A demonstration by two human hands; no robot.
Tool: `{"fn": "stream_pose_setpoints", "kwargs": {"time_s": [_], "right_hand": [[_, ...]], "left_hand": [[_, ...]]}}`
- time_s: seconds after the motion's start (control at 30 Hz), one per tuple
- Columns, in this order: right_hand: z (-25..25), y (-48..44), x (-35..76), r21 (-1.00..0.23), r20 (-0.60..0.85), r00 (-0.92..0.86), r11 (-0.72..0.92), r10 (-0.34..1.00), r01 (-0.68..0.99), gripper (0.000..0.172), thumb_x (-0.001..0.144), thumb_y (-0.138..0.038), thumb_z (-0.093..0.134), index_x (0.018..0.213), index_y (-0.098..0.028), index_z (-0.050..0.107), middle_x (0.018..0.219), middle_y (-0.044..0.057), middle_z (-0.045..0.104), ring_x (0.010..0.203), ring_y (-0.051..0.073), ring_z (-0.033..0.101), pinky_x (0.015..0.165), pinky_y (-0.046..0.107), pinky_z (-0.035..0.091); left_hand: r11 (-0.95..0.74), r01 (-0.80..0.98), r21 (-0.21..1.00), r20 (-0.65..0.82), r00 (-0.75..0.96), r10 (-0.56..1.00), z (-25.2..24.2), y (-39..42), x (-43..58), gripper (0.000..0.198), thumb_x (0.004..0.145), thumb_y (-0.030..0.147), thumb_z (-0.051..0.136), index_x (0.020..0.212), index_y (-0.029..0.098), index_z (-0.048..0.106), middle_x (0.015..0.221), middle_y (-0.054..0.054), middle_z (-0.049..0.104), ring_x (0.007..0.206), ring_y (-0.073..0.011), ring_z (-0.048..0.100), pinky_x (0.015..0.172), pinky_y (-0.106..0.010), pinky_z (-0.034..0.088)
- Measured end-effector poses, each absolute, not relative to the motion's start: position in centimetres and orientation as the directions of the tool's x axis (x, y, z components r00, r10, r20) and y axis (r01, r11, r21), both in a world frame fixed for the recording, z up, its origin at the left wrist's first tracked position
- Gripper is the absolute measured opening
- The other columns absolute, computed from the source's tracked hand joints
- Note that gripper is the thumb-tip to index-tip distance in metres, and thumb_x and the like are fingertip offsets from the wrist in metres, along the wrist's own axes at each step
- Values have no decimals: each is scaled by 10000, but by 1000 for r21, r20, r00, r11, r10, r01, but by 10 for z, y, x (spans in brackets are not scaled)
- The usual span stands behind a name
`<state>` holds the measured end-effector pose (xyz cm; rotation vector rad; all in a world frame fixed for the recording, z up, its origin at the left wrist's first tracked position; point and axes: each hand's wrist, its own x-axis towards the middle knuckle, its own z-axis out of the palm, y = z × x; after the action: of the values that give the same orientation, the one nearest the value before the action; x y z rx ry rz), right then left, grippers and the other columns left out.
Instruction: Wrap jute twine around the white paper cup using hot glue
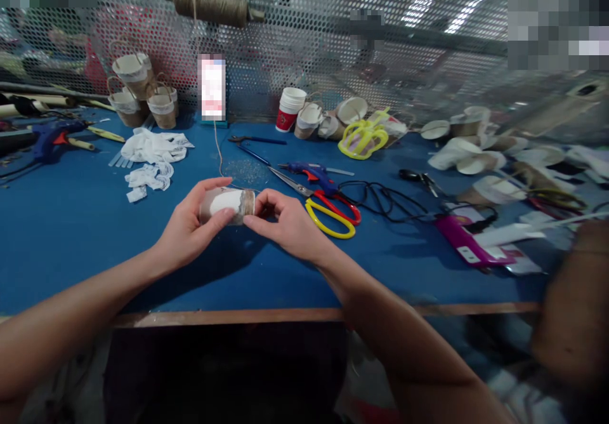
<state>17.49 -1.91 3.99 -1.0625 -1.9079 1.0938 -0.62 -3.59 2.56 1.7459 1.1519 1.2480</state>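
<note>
Just above the blue tabletop a small paper cup point(223, 202) lies on its side in my hands, with white trim and brown twine wound round its right end. My left hand point(193, 221) is wrapped round the cup's left part, thumb along the front. At the twine-wound end, my right hand point(280, 221) has its thumb and fingers closed on the rim; the inner fingertips are partly hidden. A strand of twine point(217, 145) runs down from the spool point(209, 5) toward the cup.
Scissors point(330, 216) and a blue glue gun point(311, 175) lie right of my hands. White lace strips point(152, 148) lie to the left. Stacked cups point(291, 108) and small baskets point(133, 87) stand at the mesh. A purple power strip point(469, 246) is at the right.
</note>
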Motion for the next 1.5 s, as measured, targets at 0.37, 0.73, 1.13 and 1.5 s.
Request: {"fn": "stream_pose_setpoints", "kwargs": {"time_s": [0.37,0.73,1.13,1.5], "right_hand": [[43,-23,177,-766,228,-540,491,810,413,168,716,-282,625,708,-203,476,737,-5,549,690,126,497,679,280,403],[44,-21,176,-903,160,-434,309,887,299,178,723,-289,606,667,-193,466,657,-28,512,615,96,466,619,260,405],[43,-18,177,-935,45,-386,175,921,308,207,711,-308,606,633,-179,464,593,-47,460,541,75,386,516,235,319],[40,-14,179,-924,107,-361,227,927,307,232,729,-359,609,667,-172,486,621,-36,502,568,84,448,562,240,381]], "left_hand": [[-164,4,986,161,179,971,32,-32,-10,307,759,284,629,1039,167,591,835,-45,658,647,-121,591,572,-203,479],[-463,357,812,399,241,885,31,-42,-7,234,811,220,555,1030,151,599,877,-43,669,586,-88,547,514,-174,436],[-548,409,729,439,334,834,28,-41,-9,282,822,209,555,1101,166,555,976,-56,662,734,-124,603,645,-205,476],[-236,142,961,199,236,951,29,-34,-8,317,805,285,576,1086,139,570,898,-50,663,698,-114,593,628,-194,485]]}}
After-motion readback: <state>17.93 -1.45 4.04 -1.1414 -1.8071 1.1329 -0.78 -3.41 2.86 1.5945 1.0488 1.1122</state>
